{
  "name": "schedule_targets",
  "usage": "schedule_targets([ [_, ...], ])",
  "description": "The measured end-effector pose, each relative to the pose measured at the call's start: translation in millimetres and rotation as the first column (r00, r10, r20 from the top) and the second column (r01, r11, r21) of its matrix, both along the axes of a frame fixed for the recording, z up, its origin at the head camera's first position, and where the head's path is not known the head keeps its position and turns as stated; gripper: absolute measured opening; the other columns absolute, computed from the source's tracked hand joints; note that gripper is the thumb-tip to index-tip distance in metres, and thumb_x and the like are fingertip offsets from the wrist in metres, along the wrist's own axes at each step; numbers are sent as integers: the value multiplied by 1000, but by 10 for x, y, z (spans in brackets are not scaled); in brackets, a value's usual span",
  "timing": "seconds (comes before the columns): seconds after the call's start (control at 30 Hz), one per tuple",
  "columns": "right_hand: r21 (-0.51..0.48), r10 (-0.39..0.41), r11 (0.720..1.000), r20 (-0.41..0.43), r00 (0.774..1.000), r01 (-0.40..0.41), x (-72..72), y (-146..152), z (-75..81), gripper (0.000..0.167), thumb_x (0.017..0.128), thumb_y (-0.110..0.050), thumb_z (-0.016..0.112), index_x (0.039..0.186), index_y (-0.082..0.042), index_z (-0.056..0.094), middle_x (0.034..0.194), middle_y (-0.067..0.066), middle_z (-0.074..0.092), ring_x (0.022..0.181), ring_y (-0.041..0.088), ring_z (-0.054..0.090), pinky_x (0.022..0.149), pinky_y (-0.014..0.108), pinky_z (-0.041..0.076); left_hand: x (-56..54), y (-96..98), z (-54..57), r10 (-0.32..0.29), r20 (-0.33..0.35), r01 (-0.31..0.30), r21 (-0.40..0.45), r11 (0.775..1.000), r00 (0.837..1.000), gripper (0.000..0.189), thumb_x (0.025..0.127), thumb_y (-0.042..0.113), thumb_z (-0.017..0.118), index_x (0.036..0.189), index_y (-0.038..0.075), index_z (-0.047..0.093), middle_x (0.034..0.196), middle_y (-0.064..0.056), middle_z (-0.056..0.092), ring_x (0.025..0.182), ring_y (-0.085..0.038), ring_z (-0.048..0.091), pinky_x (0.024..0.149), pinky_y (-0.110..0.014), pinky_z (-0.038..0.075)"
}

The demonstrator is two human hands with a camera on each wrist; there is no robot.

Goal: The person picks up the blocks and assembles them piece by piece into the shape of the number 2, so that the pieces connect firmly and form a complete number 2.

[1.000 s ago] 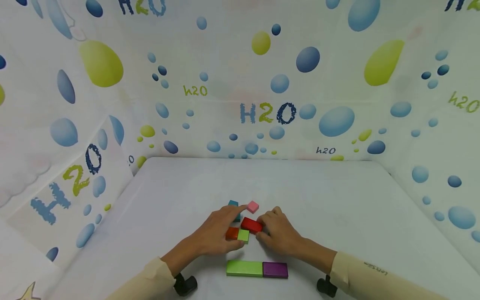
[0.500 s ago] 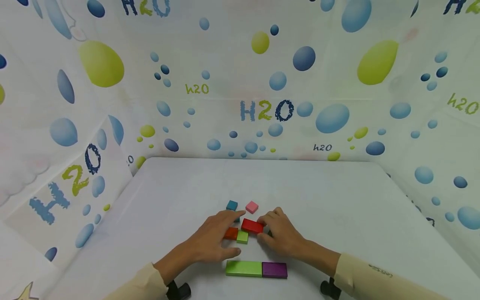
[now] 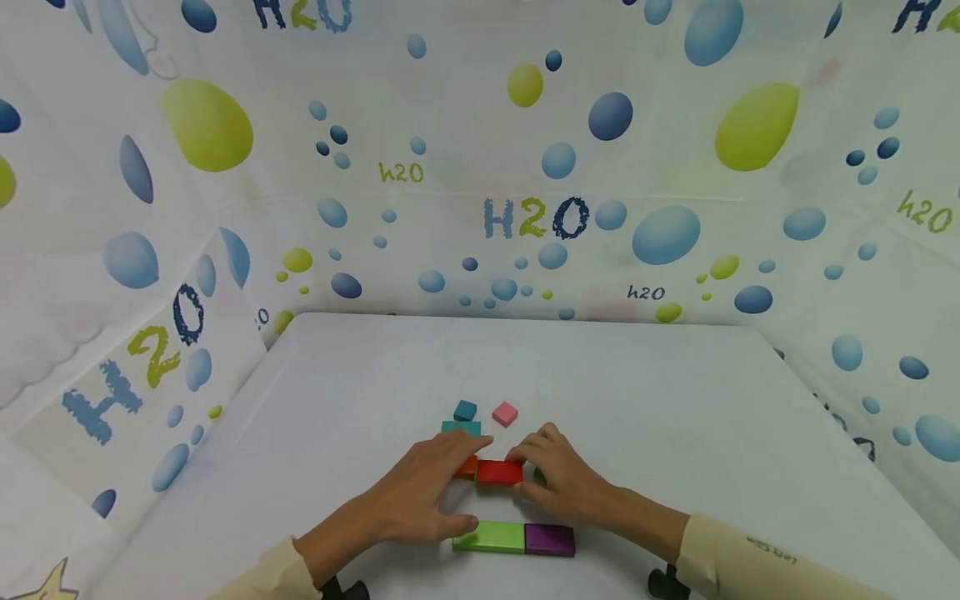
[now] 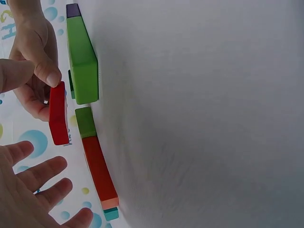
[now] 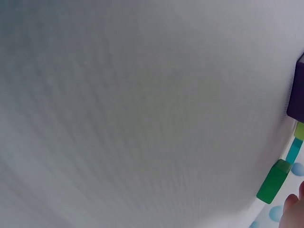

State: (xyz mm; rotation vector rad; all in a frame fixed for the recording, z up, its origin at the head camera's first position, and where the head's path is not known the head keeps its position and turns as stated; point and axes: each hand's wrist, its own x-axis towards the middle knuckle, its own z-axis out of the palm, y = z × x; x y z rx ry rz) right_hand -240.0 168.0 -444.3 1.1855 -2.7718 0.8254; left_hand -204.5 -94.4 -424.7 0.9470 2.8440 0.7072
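Note:
My right hand (image 3: 566,479) pinches a red rectangular block (image 3: 499,472) between thumb and fingers. In the left wrist view the red block is raised off the table, above a small lime cube (image 4: 86,122) that it covers in the head view. An orange-red block (image 4: 100,171) lies end to end with that cube. My left hand (image 3: 412,492) hovers with fingers spread over the orange-red block, holding nothing. Its thumb overlaps the left end of a long lime block (image 3: 495,537) in the head view. A green block (image 5: 274,184) is mostly hidden behind my right hand.
A purple block (image 3: 550,540) adjoins the long lime one nearest me. Beyond the hands lie a teal block (image 3: 461,428), a small blue cube (image 3: 465,410) and a pink cube (image 3: 506,414). Patterned cloth walls (image 3: 450,108) enclose the white table (image 3: 637,392) at the back and sides.
My right hand has brought the red block nearer to me and straightened it, over the lime cube. My left hand has drawn back toward me, uncovering more of the teal block.

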Motion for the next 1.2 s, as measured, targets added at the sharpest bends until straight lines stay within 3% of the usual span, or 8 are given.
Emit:
schedule_targets([
  [0.5, 31, 107, 993, 74, 991, -110, 46, -36, 28, 28, 95, -24, 69, 123, -22, 68, 117, -15, 62, 107, 6, 41, 91, 29, 44, 170, -155, 24, 16, 61, -13, -59, 998, 998, 86, 83, 48, 71, 157, 26, 33, 158, 11, 38, 147, -22, 32, 115, -61, 33],
  [0.9, 93, 125, 987, 66, 990, -130, 90, -68, 8, 28, 98, -28, 67, 125, -23, 67, 121, -13, 61, 109, 6, 40, 91, 28, 44, 252, -205, -15, -1, 56, 5, -70, 998, 998, 89, 84, 50, 72, 159, 31, 29, 158, 11, 38, 147, -22, 33, 114, -63, 33],
  [1.2, 122, 150, 981, 2, 989, -149, 75, -71, 10, 29, 97, -27, 69, 126, -21, 68, 122, -12, 62, 111, 7, 40, 91, 27, 43, 256, -210, -31, -6, 29, 8, -67, 998, 1000, 89, 84, 48, 73, 159, 31, 29, 157, 12, 39, 146, -21, 34, 114, -62, 34],
])
